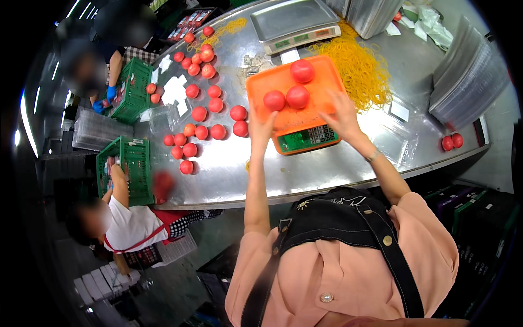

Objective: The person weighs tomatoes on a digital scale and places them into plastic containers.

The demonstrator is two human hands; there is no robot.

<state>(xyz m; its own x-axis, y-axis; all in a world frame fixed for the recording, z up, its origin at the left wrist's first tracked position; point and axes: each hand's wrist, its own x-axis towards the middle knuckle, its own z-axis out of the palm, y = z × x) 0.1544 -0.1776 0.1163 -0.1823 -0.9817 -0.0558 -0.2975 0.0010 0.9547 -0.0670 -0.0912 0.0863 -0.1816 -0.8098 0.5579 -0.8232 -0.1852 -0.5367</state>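
Three red tomatoes rest on the orange tray (pixel 302 118) of a digital scale: one at the top (pixel 302 70), two side by side below it (pixel 274 100) (pixel 298 97). At the tray's left edge is my left hand (pixel 261 126), its fingers apart, near the left tomato but with nothing plainly in its grip. My right hand (pixel 342 114) is spread over the tray's right side, slightly blurred and holding nothing. The scale's green display and keypad (pixel 308 138) face me between my wrists. Many loose tomatoes (pixel 218 132) lie left of the scale.
Yellow rubber bands (pixel 355 69) are heaped behind the scale, beside a second scale with a metal pan (pixel 292 20). Clear plastic containers are stacked at right (pixel 470 77). Two tomatoes (pixel 452 141) lie near the right edge. Co-workers handle green crates (pixel 135 88) at left.
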